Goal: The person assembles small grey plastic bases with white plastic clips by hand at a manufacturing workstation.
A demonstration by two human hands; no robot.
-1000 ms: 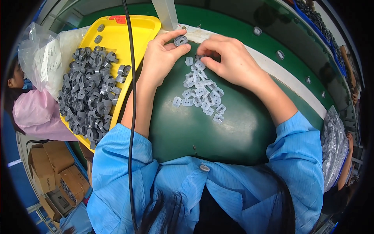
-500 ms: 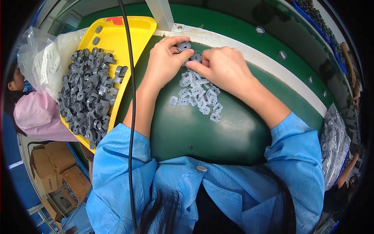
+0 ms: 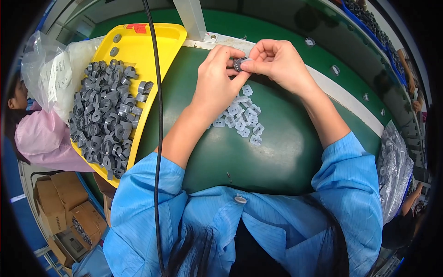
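My left hand is closed round a small dark grey oval plastic part, held above the bench near its far edge. My right hand is closed in a pinch, its thumb and fingertips meeting the right side of that part. A pale bit shows at the right thumb tip; whether it is a clear piece or the nail I cannot tell. Just below the hands lies a loose heap of small translucent plastic pieces, partly hidden by my left wrist.
On the left, a yellow tray bears many grey parts. A black cable hangs in front. Beyond the white bench rim, a green belt carries spaced parts. Plastic bags, cardboard boxes and a pink-sleeved person flank the bench.
Both hands have come together and shifted right, with the grey part now between them. The second grey part that showed by my right hand is no longer visible.
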